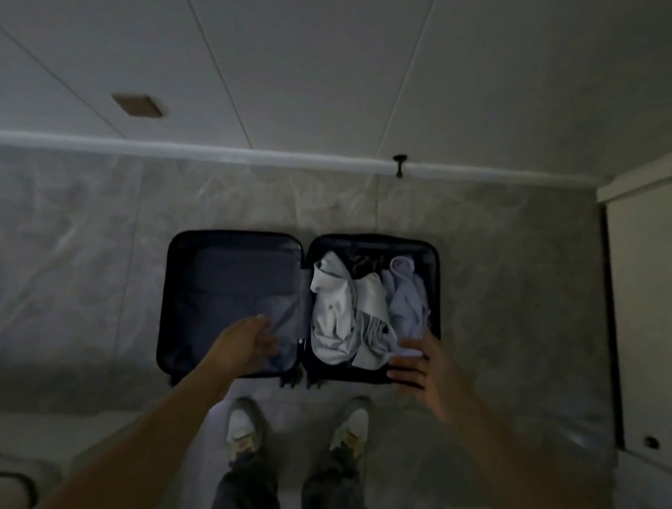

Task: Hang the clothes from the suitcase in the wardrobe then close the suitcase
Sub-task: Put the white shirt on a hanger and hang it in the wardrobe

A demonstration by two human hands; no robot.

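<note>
Your left hand (256,340) and right hand (418,365) are stretched forward with fingers loosely spread, holding nothing, over the near edge of the suitcase (233,275) lying open on the floor (68,262), crumpled pale clothes (339,310) heaped in its right half.

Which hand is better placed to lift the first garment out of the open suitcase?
Right, probably. The right hand is open at the near edge of the half holding the clothes; the left hand is over the other half of the suitcase, where no clothes show.
</note>
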